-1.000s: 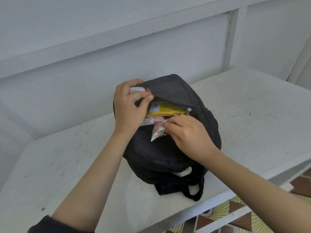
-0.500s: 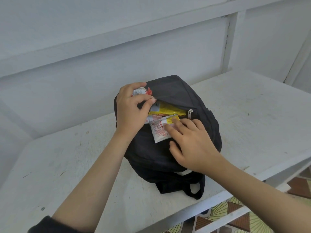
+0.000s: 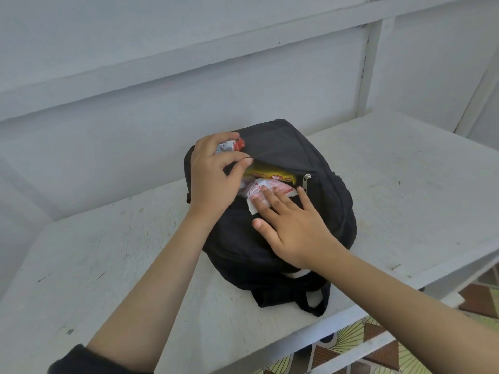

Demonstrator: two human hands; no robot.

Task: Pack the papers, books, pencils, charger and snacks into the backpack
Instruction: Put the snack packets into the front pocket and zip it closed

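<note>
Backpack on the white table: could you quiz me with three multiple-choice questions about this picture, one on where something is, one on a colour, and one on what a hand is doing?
1. Where is the yellow packet?
A) lying beside the bag
B) in the backpack's open pocket
C) on the floor

2. What colour is the backpack?
A) blue
B) red
C) black

3. How is the right hand?
A) flat, fingers straight on a white-and-red packet
B) clenched round a pencil
C) hanging off to the side

Answers: 1 B, it shows inside the unzipped opening. 2 C, its fabric is black all over. 3 A, the straight fingers press the packet at the pocket's mouth, while the left hand grips a red-tipped packet.
</note>
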